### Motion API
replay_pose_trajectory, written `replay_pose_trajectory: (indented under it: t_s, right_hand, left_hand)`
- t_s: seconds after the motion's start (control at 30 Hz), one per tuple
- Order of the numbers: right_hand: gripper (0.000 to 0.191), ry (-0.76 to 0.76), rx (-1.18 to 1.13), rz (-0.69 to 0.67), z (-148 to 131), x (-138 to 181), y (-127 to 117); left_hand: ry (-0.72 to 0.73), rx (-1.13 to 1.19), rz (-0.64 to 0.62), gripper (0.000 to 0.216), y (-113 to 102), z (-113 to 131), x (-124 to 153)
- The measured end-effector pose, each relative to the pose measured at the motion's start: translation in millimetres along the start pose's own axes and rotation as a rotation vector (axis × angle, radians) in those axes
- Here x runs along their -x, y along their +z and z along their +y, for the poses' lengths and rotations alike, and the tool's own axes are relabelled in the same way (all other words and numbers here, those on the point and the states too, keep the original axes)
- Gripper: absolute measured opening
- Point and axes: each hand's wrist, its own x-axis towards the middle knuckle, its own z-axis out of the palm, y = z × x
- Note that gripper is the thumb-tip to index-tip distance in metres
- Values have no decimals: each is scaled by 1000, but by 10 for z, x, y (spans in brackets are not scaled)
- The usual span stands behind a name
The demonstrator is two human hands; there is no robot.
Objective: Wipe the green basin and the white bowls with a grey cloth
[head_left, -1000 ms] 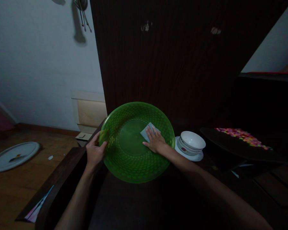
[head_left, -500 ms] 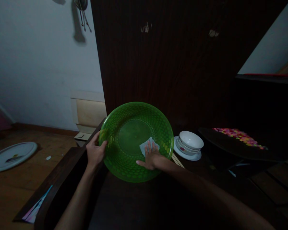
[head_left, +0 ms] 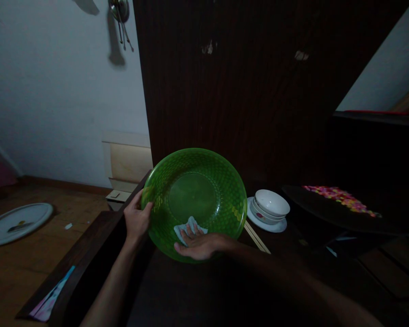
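A green plastic basin is tilted so that its inside faces me. My left hand grips its left rim, thumb on the inner side. Against the lower inner wall, my right hand presses a small pale cloth under its fingers; part of the cloth is covered by them. The basin's underside is hidden.
Right of the basin, stacked white bowls sit on a white plate, with chopsticks nearby. Farther right lies a dark surface with small colourful pieces. A dark wooden panel rises behind. On the left floor is a white oval object.
My right hand and the cloth have slid left and down along the basin's inner wall. The left hand keeps its hold on the rim.
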Motion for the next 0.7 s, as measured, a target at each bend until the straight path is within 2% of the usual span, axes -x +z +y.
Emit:
replay_pose_trajectory:
  t_s: [0.2,0.3,0.43,0.6,0.7]
  right_hand:
    - [76,-257,-156,92,-204,-73,-34]
    - [72,-323,-187,128,-251,-85,-32]
    - [71,-346,-191,125,-257,-49,-20]
    - [72,-355,-146,4,-179,-9,4]
    - [74,-318,-135,-23,-131,46,18]
  left_hand:
    - [-16,-13,10,48,-13,65,2]
    - [-47,-22,-1,48,-36,108,-12]
    - [-124,-38,0,51,-72,127,-52]
    - [-177,-55,-25,48,-102,117,-99]
    - [-196,-57,-55,45,-108,127,-114]
